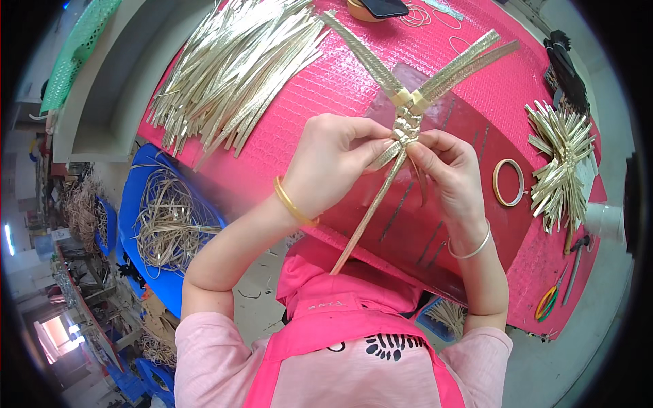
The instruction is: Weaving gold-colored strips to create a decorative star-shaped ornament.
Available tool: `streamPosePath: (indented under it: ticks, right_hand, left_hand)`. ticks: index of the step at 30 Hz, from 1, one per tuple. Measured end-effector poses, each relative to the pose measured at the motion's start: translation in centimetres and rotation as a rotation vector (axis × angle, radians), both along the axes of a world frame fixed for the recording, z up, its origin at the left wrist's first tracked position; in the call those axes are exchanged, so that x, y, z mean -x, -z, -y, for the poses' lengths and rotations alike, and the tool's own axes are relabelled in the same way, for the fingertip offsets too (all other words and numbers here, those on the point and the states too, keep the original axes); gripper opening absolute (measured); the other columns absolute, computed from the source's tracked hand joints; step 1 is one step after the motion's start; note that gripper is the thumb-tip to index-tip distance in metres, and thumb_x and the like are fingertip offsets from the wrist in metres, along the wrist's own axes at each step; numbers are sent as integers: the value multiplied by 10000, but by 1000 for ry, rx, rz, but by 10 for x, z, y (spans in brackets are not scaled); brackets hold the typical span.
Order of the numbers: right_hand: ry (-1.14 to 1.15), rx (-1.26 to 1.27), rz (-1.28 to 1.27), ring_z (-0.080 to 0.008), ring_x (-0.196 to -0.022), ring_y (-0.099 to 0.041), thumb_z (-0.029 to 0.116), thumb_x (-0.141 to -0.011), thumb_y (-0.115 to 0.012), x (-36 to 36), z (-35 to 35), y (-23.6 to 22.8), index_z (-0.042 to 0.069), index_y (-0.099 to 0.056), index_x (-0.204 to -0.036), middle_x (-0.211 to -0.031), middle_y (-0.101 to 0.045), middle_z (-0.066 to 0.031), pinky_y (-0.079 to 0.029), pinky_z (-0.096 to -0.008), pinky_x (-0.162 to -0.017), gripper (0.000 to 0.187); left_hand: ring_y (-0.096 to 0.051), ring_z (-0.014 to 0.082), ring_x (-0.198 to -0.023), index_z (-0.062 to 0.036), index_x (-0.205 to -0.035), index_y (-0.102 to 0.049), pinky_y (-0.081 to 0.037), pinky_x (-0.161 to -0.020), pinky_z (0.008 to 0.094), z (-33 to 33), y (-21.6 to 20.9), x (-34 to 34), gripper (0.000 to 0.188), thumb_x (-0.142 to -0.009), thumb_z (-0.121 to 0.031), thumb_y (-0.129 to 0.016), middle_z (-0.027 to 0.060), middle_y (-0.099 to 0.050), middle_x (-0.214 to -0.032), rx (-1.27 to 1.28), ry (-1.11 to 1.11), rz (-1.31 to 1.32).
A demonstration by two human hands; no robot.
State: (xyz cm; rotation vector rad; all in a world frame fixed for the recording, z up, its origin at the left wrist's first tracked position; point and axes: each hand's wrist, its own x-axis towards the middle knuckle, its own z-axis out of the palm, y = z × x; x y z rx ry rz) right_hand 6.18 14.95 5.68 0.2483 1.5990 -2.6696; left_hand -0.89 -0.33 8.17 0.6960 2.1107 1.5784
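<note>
Between my two hands is a braid of gold strips (407, 126), held up over a dark red board (435, 204). At its far end the strips fan out into a V, with pale yellow tape round them where they meet. My left hand (340, 153) pinches a strip at the braid's near end, on its left side. Opposite it, my right hand (445, 163) grips the braid's right side between thumb and fingers. One long loose strip (360, 224) hangs from the braid toward my apron. The tips of some fingers are hidden behind the work.
Loose gold strips (231, 68) lie in a large pile at the far left of the pink table (292, 109). At right are a tape roll (509, 182), finished-looking braided pieces (563, 160) and scissors (549, 299). A blue bin (129, 204) of tangled strips stands at left.
</note>
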Motion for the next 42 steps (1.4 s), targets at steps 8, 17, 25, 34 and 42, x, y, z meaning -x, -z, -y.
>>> streamPosePath:
  ticks: [8, 17, 25, 34, 42]
  right_hand:
    - [124, -700, -72, -77, -593, -544, 56, -725, -587, 2, 5, -10, 1, -586, -821, -668, -589, -45, -408, -200, -511, 111]
    - [425, -731, -278, -102, -572, -540, 22, -705, -581, 11, 17, 9, -26, -560, -810, -649, -555, -87, -408, -227, -505, 117]
    - [115, -162, 15, -83, -546, -530, 117, -749, -591, 11, -2, -17, -44, -541, -905, -722, -571, -58, -415, -170, -491, 230]
    - [-37, -74, 128, -97, -536, -524, 117, -738, -592, 9, -9, -6, -34, -542, -884, -735, -575, -62, -419, -192, -504, 216]
    - [11, -168, 146, -79, -541, -494, 233, -849, -431, 28, -20, -2, 27, -529, -799, -654, -533, -13, -417, -205, -532, 233]
  left_hand:
    - [-569, 95, -648, 71, -857, -579, -452, -580, 197, 3, -1, 4, 164, -741, -44, -564, 98, -608, -711, -17, 71, 52]
    - [-528, 118, -457, 74, -758, -559, -421, -421, 201, -9, -5, 20, 187, -786, -107, -524, 81, -563, -599, -236, 13, 558]
    - [-529, 95, -476, 28, -822, -568, -421, -423, 191, -16, -2, 12, 138, -735, -78, -585, 52, -579, -660, -268, 34, 264]
    - [-491, 76, -417, 31, -755, -585, -360, -356, 181, -8, 1, 31, 133, -746, -102, -582, 45, -566, -599, 34, 273, 448]
    - [-473, 45, -453, 31, -763, -608, -366, -404, 177, -18, 15, 9, 117, -733, -80, -586, 37, -573, -585, -153, 235, 195]
